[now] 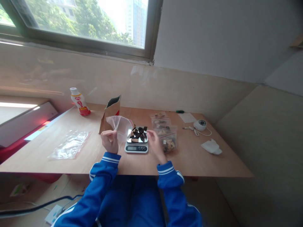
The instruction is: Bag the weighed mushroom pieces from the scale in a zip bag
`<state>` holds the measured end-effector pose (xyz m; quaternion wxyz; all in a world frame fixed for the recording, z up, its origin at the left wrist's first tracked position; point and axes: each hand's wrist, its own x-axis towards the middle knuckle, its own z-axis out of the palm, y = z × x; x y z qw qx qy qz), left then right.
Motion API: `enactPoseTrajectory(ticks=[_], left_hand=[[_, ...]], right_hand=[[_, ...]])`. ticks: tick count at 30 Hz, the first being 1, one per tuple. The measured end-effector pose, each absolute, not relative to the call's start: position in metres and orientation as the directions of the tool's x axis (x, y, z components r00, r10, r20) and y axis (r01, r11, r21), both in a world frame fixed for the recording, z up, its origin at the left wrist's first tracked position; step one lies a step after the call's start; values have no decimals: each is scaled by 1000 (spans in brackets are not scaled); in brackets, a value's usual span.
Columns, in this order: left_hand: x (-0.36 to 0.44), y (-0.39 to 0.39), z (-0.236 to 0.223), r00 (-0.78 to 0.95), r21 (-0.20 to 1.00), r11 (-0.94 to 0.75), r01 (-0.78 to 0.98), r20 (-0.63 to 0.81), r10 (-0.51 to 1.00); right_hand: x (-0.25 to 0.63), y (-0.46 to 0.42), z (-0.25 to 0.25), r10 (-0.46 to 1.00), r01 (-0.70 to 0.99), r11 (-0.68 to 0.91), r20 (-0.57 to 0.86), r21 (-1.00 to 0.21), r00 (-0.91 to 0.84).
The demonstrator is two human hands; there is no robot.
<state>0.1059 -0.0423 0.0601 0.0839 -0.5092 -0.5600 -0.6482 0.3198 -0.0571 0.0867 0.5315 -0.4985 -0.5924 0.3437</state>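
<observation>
A white kitchen scale stands near the table's front edge, its display facing me. On its shiny pan lies a loose pile of dark, curled dried pieces, some with tan undersides. My left hand is closed in a pinch on a clear plastic bag, which bulges up and leans toward the pan's left side. My right hand is at the pan's right edge, fingertips drawn together beside the dried pieces. Whatever those fingertips may hold is too small to make out.
Filled zip bags lie just right of my right hand. Behind the left hand stands an open brown paper pouch. A flat clear bag, a bottle, a white corded device and crumpled tissue are farther out.
</observation>
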Motion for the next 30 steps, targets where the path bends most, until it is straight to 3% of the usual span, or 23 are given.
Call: enactPoseTrajectory(ticks=[4,9,19,30], left_hand=[[108,-35,45,-508,655,-319,686,744,435],[110,-32,28,-530,650,-319,690,753,390],[115,-32,27,-536,688,-467,555,726,432],[120,-34,27,-592,758,-514,402,643,486]], right_hand=[[307,-41,62,914,562,366,402,-742,-65],[298,-36,44,921,725,328,375,-606,-104],[300,-36,39,896,694,324,444,-643,-7],[298,-36,40,880,669,320,473,-671,54]])
